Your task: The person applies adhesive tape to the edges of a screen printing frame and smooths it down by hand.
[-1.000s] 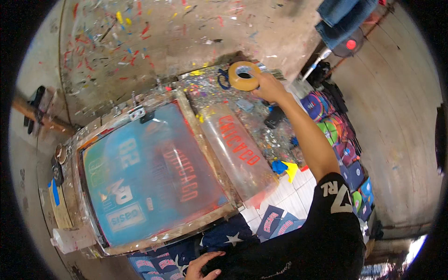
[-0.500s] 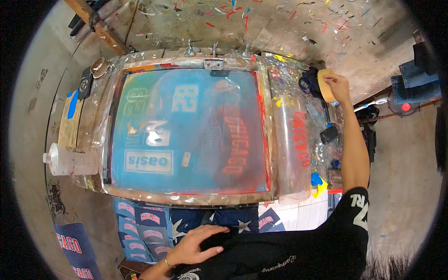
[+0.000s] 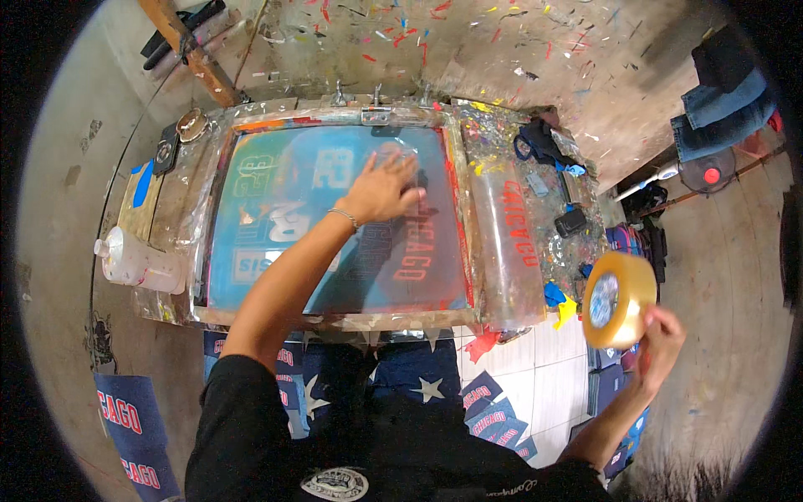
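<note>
My left hand point(image 3: 385, 188) is spread, fingertips toward the back, over the blue-tinted mesh screen point(image 3: 268, 276) near its upper right; whether it touches the mesh or hovers is hard to tell. The screen has pale and reddish lettering inside a paint-smeared frame point(image 3: 462, 217). At the right, my right hand point(image 3: 657, 343) grips a wide roll of clear yellowish packing tape point(image 3: 636, 297), held upright beside the worktop. A clear plastic sheet point(image 3: 508, 230) with red lettering lies just right of the frame. Metal hinge clamps point(image 3: 375, 115) sit along the frame's back edge.
A white jug point(image 3: 142, 259) stands left. Dark cloth point(image 3: 544, 142) and a small black object point(image 3: 570, 222) lie on the paint-spattered board at right. Printed navy pieces point(image 3: 489, 418) lie below the worktop. Jeans point(image 3: 723, 109) and a fan point(image 3: 707, 176) are at upper right, near the wall.
My right hand has brought the tape roll from the back-right corner down toward the front. My left hand has risen from below the frame to over the screen. The view has turned.
</note>
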Demonstrator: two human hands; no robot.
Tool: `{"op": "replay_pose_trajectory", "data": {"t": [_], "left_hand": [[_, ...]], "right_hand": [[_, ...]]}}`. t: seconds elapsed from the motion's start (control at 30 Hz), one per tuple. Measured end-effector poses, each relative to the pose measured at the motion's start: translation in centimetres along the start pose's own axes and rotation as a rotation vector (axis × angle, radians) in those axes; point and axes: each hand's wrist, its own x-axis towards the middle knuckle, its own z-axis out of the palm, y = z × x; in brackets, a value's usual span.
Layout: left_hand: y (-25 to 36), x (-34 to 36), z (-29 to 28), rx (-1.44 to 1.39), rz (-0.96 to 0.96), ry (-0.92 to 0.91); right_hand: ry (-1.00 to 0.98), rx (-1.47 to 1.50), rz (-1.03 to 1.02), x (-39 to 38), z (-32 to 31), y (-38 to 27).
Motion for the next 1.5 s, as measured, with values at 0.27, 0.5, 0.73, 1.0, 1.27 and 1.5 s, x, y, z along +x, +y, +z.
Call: {"op": "replay_pose_trajectory", "data": {"t": [0.27,0.5,0.73,1.0,1.27,1.5], "left_hand": [[7.2,-7.7,2.1,0.047,0.214,-0.233],[8.9,-9.7,-3.6,-0.843,0.086,-0.788],[18.0,-14.7,-10.7,-1.011,0.219,-0.119],[24.1,-21.6,-5.1,-1.106,-0.006,0.189],[22.2,-25.0,-3.2,-1.081,-0.364,0.148],[22.2,-24.9,-2.0,-1.020,-0.396,0.254]], "right_hand": [[0.071,0.050,0.135,-6.6,-2.2,0.7],[0.043,-0.020,0.115,-4.5,-0.1,1.7],[-0.259,0.082,0.099,-7.5,3.3,-2.3],[-0.764,0.396,0.501,-14.8,14.6,-2.2],[-0.919,0.414,0.516,-16.9,18.9,-0.5],[-0.929,0.413,0.385,-17.9,19.7,0.9]]}}
